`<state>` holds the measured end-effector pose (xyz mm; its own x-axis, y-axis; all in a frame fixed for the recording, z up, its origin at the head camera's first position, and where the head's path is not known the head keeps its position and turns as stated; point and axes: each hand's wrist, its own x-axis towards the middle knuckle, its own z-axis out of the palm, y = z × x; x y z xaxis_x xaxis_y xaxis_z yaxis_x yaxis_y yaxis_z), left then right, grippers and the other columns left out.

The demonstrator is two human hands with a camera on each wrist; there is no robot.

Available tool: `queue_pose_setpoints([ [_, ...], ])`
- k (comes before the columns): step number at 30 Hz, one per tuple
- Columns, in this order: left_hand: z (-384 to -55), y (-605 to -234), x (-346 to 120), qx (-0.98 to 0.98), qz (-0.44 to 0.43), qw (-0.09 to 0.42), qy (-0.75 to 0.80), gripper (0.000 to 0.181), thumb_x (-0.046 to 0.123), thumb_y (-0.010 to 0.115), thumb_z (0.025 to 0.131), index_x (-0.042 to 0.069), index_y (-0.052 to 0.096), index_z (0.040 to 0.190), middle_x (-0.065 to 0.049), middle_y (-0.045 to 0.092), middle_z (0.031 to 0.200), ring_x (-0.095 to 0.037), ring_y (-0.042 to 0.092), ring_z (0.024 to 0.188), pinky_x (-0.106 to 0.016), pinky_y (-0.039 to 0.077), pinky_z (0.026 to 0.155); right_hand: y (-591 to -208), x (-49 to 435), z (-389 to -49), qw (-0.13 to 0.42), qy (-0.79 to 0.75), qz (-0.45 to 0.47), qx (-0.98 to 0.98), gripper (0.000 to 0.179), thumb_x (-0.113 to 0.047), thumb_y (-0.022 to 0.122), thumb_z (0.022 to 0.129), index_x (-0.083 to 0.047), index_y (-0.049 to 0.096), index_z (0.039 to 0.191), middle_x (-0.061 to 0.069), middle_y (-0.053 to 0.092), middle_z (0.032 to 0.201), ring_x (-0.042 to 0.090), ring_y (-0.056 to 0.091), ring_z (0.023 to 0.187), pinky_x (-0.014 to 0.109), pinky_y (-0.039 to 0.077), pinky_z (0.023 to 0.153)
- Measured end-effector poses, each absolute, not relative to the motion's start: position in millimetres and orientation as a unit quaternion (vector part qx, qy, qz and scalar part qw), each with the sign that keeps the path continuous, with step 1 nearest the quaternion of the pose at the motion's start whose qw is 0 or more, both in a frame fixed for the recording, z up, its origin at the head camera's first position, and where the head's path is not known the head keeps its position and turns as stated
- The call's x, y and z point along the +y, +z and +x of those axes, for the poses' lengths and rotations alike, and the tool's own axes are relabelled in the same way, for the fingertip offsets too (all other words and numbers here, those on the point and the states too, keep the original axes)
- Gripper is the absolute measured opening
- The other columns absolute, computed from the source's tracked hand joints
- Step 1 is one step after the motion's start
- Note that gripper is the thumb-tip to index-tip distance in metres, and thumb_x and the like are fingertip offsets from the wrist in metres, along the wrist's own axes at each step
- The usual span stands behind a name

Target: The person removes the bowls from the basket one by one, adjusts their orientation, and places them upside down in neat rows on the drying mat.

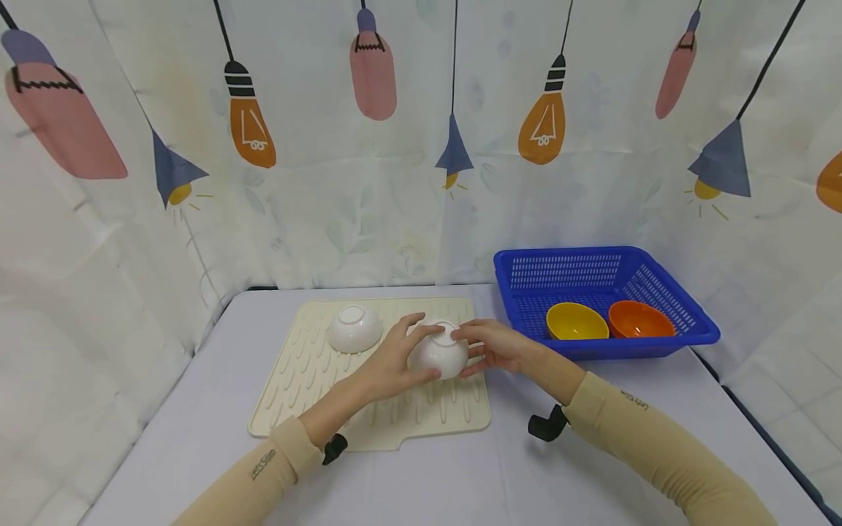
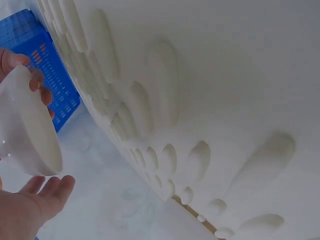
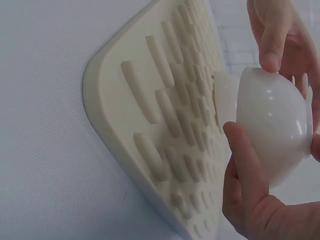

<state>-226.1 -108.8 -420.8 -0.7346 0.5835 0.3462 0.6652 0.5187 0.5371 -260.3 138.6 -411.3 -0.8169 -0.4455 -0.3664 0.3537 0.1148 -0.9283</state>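
Both hands hold a white bowl [image 1: 444,359] upside down above the right part of a cream ridged drying mat [image 1: 430,416]. My left hand [image 1: 392,359] is on its left side; the right wrist view shows the thumb against the rim [image 3: 251,70] and a fingertip near the base. From the right, my right hand [image 1: 496,343] grips the bowl, with fingers by the foot ring and along the side. A second white bowl [image 1: 355,332] rests upside down on the mat, left of the hands. Part of the held bowl is hidden by fingers.
A blue perforated basket [image 1: 598,351] stands at the back right. Inside it are a yellow bowl [image 1: 577,323] and an orange bowl [image 1: 641,321]. A white cloth [image 1: 500,482] covers the table, and a printed curtain [image 1: 408,219] hangs behind.
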Motion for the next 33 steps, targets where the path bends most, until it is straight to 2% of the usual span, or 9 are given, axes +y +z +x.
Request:
queue_pose_setpoints([
  [11,-231.9,-418.6,-107.2,-0.871,-0.365,0.062,-0.322,0.068,0.027,0.087,0.085,0.018,0.054,0.144,-0.024,0.034,0.154,-0.046,0.043,0.137,-0.059,0.048,0.100,-411.0,137.2,-262.1,0.297,-0.669,-0.029,0.680,0.054,-0.027,0.065,0.101,0.003,0.043,0.140,0.023,0.053,0.133,0.036,0.064,0.108,0.048,0.061,0.081],
  [21,-233.4,-417.9,-107.5,-0.877,-0.361,0.046,-0.313,0.071,0.027,0.088,0.083,0.018,0.052,0.144,-0.026,0.035,0.155,-0.047,0.040,0.139,-0.061,0.045,0.103,-410.5,133.9,-262.0,0.298,-0.668,-0.024,0.681,0.053,-0.026,0.064,0.100,0.003,0.041,0.138,0.024,0.051,0.132,0.037,0.063,0.109,0.047,0.061,0.079],
  [33,-233.8,-417.9,-110.7,-0.886,-0.349,0.029,-0.304,0.074,0.031,0.089,0.082,0.016,0.052,0.145,-0.021,0.042,0.151,-0.042,0.043,0.139,-0.058,0.046,0.104,-413.0,130.4,-256.9,0.290,-0.664,-0.022,0.689,0.055,-0.029,0.064,0.101,0.002,0.038,0.139,0.022,0.047,0.135,0.035,0.064,0.107,0.045,0.062,0.078],
])
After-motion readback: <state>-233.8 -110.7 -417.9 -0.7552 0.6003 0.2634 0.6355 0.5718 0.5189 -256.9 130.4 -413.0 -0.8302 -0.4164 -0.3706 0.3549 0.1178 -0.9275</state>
